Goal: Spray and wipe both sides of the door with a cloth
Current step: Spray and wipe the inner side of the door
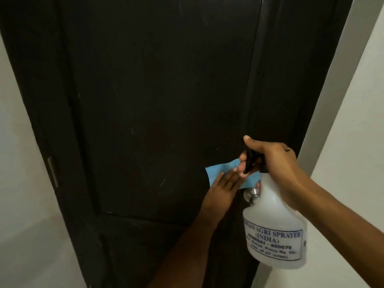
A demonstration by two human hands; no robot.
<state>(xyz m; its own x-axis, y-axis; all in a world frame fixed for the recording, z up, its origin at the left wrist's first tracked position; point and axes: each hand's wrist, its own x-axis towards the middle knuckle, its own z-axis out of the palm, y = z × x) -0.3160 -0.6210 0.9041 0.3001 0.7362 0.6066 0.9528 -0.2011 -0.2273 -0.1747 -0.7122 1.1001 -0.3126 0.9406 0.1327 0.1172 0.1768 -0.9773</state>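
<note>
Bottle gripped, cloth pressed to the door.
The right hand grasps the bottle's trigger head; the left hand, fingers straight, presses the cloth flat just above the knob.

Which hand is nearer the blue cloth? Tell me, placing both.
Left. The left hand lies flat on the blue cloth, pressing it to the door. The right hand grips the spray bottle in front of the cloth's right end.

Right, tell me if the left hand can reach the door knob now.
Probably yes. The left hand presses the blue cloth on the door just beside the knob, nothing between them; the spray bottle in the right hand covers only the knob's right side.
</note>
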